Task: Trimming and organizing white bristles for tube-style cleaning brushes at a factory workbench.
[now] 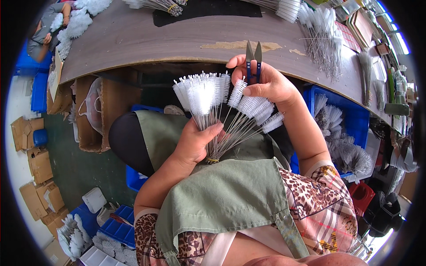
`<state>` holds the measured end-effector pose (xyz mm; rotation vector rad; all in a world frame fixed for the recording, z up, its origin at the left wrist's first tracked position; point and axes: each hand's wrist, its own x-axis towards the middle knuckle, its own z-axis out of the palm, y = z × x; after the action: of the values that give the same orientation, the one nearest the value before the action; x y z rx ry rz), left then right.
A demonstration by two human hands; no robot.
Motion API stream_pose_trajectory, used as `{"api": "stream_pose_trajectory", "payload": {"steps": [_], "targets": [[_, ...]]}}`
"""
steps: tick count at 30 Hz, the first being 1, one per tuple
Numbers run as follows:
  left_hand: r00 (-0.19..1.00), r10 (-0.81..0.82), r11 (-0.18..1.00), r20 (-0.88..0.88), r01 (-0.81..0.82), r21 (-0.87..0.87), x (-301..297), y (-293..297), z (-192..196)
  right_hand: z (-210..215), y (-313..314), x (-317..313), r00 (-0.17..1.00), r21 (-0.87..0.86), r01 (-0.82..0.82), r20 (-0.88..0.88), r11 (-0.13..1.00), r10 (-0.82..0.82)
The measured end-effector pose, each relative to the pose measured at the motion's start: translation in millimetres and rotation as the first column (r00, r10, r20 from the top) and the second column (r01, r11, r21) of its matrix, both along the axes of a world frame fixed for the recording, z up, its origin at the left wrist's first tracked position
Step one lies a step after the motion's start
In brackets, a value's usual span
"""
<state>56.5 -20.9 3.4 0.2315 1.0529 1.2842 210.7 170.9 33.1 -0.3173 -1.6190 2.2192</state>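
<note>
A worker's left hand [195, 142] closes its grip around the wire stems of a fanned bundle of white bottle brushes [213, 99], bound near the bottom by a yellow rubber band [213, 160] and held upright over the lap, just below the edge of a curved wooden tabletop [146, 40]. The right hand [266, 84] holds small blue-handled thread snips [254, 60], their blades pointing up and slightly apart, while its fingers pinch a few brush heads on the right side of the fan, spreading them away from the rest. A green apron [226, 195] covers the lap beneath the bundle, over leopard-print and plaid sleeves. More wire brushes lie loose on the tabletop at the upper right [321, 42], and another tied bunch [155, 5] rests near its far edge. A blue plastic crate [355, 117] to the right holds heaps of finished brushes. Cardboard boxes [37, 168] stand on the floor to the left, and another person [46, 29] sits at the far upper left beside piles of white brushes.
</note>
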Motion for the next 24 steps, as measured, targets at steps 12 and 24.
{"api": "stream_pose_trajectory", "payload": {"steps": [12,24], "targets": [[0.994,-0.111,0.993,-0.023,0.112,0.035,7.3,5.8,13.4,26.0,5.5,-2.3,0.943,0.451,0.018,0.289,0.892,-0.165],[0.994,-0.105,0.994,0.0,0.105,0.024,5.8,7.3,3.0,7.0,3.6,0.4,0.985,-0.034,-0.019,0.168,0.999,0.024]]}}
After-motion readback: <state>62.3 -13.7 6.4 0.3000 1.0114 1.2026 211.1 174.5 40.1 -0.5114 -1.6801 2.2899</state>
